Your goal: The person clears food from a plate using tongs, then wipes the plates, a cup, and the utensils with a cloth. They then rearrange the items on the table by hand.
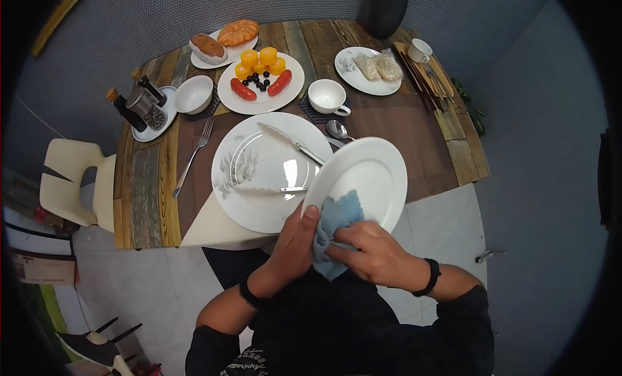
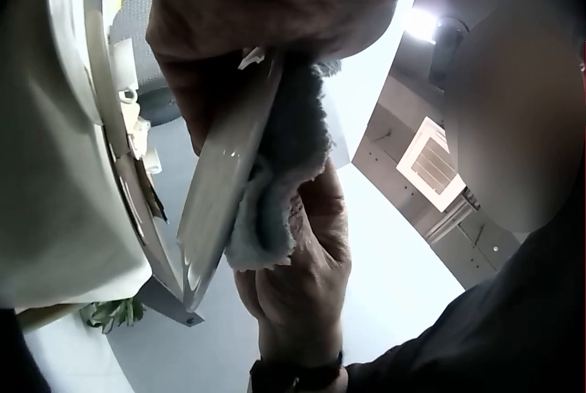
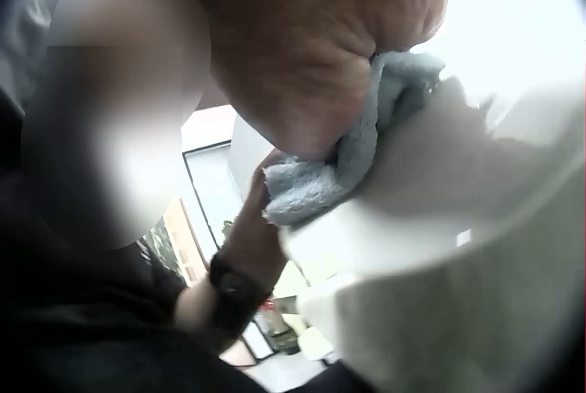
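Note:
My left hand (image 1: 293, 246) grips a white plate (image 1: 376, 175) by its near left rim, with the thumb on the front side. The plate is held tilted above the table's front edge. In my right hand (image 1: 382, 256) is a light blue cloth (image 1: 341, 214), bunched under the fingers against the plate's face. Seen from the left wrist, the cloth (image 2: 284, 183) lies between the plate (image 2: 224, 183) and the right hand. Just behind, a larger white plate (image 1: 259, 211) with a grey pattern rests on the table, bearing a knife (image 1: 308, 152) and another knife (image 1: 295, 189) partly overlapped by the held plate.
A fork (image 1: 194, 155) lies left of the large plate; a cup (image 1: 326, 96) and spoon (image 1: 337, 129) stand behind it. Farther back are a bowl (image 1: 194, 95), a food plate (image 1: 233, 107), a bread plate (image 1: 203, 63), a plate with wrapped food (image 1: 366, 85) and a shaker tray (image 1: 148, 135).

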A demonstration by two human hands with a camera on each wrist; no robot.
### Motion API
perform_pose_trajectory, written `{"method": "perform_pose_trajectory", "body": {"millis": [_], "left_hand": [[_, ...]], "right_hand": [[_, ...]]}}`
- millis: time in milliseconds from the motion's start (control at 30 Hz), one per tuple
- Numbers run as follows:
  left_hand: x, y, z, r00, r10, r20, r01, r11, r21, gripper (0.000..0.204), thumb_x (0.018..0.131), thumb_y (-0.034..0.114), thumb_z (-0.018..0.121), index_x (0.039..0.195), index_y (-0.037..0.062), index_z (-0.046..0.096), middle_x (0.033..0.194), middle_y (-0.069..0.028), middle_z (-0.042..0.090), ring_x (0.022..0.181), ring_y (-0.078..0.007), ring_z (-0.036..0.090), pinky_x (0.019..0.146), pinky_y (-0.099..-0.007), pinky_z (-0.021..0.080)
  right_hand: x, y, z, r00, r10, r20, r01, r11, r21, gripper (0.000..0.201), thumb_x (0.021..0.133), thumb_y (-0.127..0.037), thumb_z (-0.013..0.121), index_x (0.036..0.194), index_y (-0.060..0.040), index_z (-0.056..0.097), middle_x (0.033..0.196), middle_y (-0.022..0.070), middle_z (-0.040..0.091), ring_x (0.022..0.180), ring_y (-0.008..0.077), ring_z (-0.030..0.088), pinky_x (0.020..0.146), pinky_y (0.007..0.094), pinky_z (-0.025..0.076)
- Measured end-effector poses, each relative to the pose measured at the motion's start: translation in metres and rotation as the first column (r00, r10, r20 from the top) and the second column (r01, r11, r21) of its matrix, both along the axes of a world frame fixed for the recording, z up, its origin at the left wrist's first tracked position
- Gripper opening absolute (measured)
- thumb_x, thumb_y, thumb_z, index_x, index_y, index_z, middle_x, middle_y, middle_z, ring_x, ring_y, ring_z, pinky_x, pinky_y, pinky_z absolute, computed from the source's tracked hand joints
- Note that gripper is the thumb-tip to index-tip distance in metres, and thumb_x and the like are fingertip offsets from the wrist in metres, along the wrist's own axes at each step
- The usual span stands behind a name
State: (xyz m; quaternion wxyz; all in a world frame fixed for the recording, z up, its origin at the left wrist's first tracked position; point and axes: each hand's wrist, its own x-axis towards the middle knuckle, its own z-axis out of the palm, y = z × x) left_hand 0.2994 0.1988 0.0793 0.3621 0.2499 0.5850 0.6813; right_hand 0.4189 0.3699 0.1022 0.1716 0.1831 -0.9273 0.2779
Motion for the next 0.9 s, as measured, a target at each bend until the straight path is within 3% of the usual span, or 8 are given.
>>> {"method": "perform_pose_trajectory", "body": {"millis": [67,200,300,400,500,600,733,900], "left_hand": [[0.0,-0.004,-0.005,0.997,-0.06,0.054,0.061,0.998,-0.011,0.062,0.112,0.045,0.027,0.143,-0.0052,0.046,0.127,-0.0163,0.063,0.116,-0.0211,0.06,0.101,-0.034,0.047],[0.006,-0.007,0.004,0.996,-0.087,0.017,0.087,0.996,-0.008,0.06,0.112,0.041,0.027,0.148,-0.0052,0.04,0.134,-0.0165,0.059,0.122,-0.0216,0.057,0.105,-0.0349,0.044],[0.004,-0.015,0.008,0.996,0.084,0.044,-0.085,0.996,0.021,0.062,0.112,0.043,0.028,0.146,-0.0066,0.042,0.136,-0.0181,0.059,0.125,-0.0239,0.057,0.106,-0.0354,0.044],[0.002,-0.016,0.008,0.971,0.233,0.053,-0.237,0.969,0.076,0.06,0.111,0.041,0.027,0.136,-0.0077,0.052,0.126,-0.0198,0.064,0.113,-0.0247,0.063,0.1,-0.0359,0.048],[0.006,-0.013,0.011,0.963,0.27,0.014,-0.27,0.959,0.08,0.06,0.112,0.042,0.026,0.134,-0.0072,0.053,0.122,-0.0194,0.065,0.108,-0.0245,0.065,0.096,-0.0346,0.05],[0.013,-0.015,0.002,0.998,0.059,0.002,-0.058,0.995,-0.079,0.059,0.112,0.041,0.025,0.133,-0.007,0.053,0.122,-0.0188,0.065,0.108,-0.0252,0.064,0.095,-0.0347,0.049],[0.024,-0.015,-0.012,0.983,-0.029,-0.183,0.027,1.0,-0.015,0.057,0.112,0.038,0.024,0.143,-0.0058,0.045,0.128,-0.0178,0.062,0.115,-0.0256,0.061,0.101,-0.0384,0.046],[0.013,-0.026,-0.004,0.99,0.143,0.023,-0.143,0.99,0.016,0.057,0.112,0.035,0.025,0.139,-0.0091,0.048,0.134,-0.021,0.059,0.123,-0.0263,0.059,0.105,-0.0372,0.046]], "right_hand": [[-0.009,0.009,0.006,0.996,0.07,-0.053,-0.063,0.991,0.118,0.043,0.081,-0.004,0.063,0.122,-0.0102,0.071,0.118,0.009,0.06,0.101,0.0284,0.059,0.088,0.0405,0.047],[-0.018,0.038,0.016,0.938,-0.305,-0.162,0.337,0.914,0.228,0.048,0.077,0.001,0.067,0.124,-0.0083,0.07,0.124,0.0134,0.06,0.107,0.0323,0.057,0.091,0.0432,0.046],[-0.001,0.041,0.019,0.834,-0.537,-0.128,0.552,0.804,0.222,0.052,0.074,0.005,0.069,0.125,-0.0072,0.07,0.122,0.0154,0.061,0.108,0.0339,0.058,0.091,0.0444,0.045],[0.02,0.022,-0.004,0.886,-0.463,-0.013,0.462,0.882,0.093,0.053,0.074,0.006,0.07,0.125,-0.0073,0.07,0.121,0.0166,0.061,0.111,0.0344,0.058,0.091,0.044,0.045],[0.016,-0.011,-0.007,0.986,-0.144,0.085,0.15,0.986,-0.075,0.05,0.075,0.006,0.068,0.125,-0.004,0.068,0.128,0.0169,0.06,0.119,0.0371,0.055,0.1,0.0472,0.046],[-0.007,-0.017,0.003,0.997,-0.046,-0.063,0.047,0.999,0.015,0.048,0.076,0.003,0.065,0.124,-0.001,0.068,0.133,0.0168,0.059,0.125,0.0385,0.054,0.106,0.0484,0.045],[-0.019,0.006,0.022,0.983,-0.182,-0.028,0.183,0.963,0.197,0.044,0.083,0.001,0.062,0.126,-0.0027,0.066,0.148,0.0171,0.053,0.138,0.0391,0.048,0.112,0.0499,0.041],[0.01,0.038,0.003,0.924,-0.383,0.011,0.37,0.9,0.231,0.05,0.082,0.009,0.059,0.13,-0.0028,0.064,0.14,0.0188,0.06,0.129,0.039,0.057,0.109,0.0459,0.046]]}}
